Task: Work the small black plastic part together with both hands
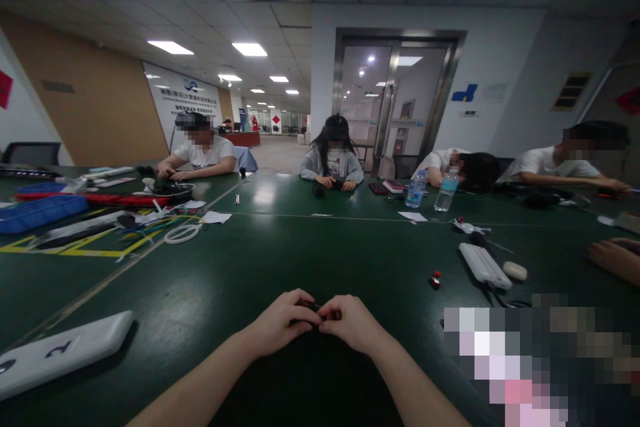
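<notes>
My left hand (285, 321) and my right hand (351, 323) meet just above the green table (240, 267), low in the middle of the head view. Between their fingertips they pinch a small dark object (317, 307), mostly covered by the fingers, too small to make out. Both hands have their fingers closed around it, the left from one side and the right from the other.
A white device marked 2 (65, 352) lies at the left. Cables (183, 233) and a blue tray (43, 213) are further back. On the right are a white power bank (485, 265), a small red-black item (435, 279) and bottles (447, 192). Several people sit around.
</notes>
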`<state>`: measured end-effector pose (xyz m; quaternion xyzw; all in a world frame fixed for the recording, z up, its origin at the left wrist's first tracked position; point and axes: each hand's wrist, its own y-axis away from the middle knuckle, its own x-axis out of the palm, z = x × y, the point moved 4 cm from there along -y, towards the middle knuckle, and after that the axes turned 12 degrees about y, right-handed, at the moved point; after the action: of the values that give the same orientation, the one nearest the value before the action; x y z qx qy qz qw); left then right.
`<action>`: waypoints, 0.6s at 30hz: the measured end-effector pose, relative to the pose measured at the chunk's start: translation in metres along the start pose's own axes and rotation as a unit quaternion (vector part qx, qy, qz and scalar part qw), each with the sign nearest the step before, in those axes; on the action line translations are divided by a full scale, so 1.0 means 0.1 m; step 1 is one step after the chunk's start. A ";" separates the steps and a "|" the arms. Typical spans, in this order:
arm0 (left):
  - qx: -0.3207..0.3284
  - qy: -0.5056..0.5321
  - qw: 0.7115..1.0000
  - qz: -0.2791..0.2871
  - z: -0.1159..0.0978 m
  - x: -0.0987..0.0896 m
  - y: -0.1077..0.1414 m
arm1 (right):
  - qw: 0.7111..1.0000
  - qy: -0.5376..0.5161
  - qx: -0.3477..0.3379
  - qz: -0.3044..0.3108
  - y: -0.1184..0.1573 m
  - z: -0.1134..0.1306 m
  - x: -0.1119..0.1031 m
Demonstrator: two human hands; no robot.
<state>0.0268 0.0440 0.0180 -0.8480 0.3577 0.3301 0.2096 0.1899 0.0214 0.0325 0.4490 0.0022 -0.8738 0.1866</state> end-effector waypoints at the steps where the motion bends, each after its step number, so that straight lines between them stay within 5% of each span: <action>1: 0.000 -0.006 1.000 0.003 -0.02 0.00 0.00 | 1.000 0.001 0.002 0.003 -0.01 -0.01 0.01; 6: -0.017 -0.057 0.998 -0.005 0.03 -0.12 -0.01 | 1.000 -0.003 0.002 0.002 -0.04 -0.10 0.00; 11: -0.179 -0.142 0.962 -0.152 0.58 -0.72 0.27 | 0.995 0.001 0.090 -0.040 -0.05 -0.38 -0.13; 13: -0.298 -0.148 0.913 -0.235 0.85 -1.01 0.52 | 0.991 0.004 0.116 -0.069 -0.06 -0.49 -0.21; 16: -0.480 -0.111 0.782 -0.381 1.11 -1.29 0.95 | 0.983 -0.002 0.149 -0.104 -0.06 -0.60 -0.30; 18: -0.533 -0.097 0.709 -0.452 1.14 -1.34 1.13 | 0.980 -0.011 0.160 -0.117 -0.06 -0.63 -0.33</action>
<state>-0.1748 0.0998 0.0200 -0.8424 -0.3263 0.4118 -0.1194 0.2548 0.0484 0.0201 0.4604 -0.0868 -0.8834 0.0090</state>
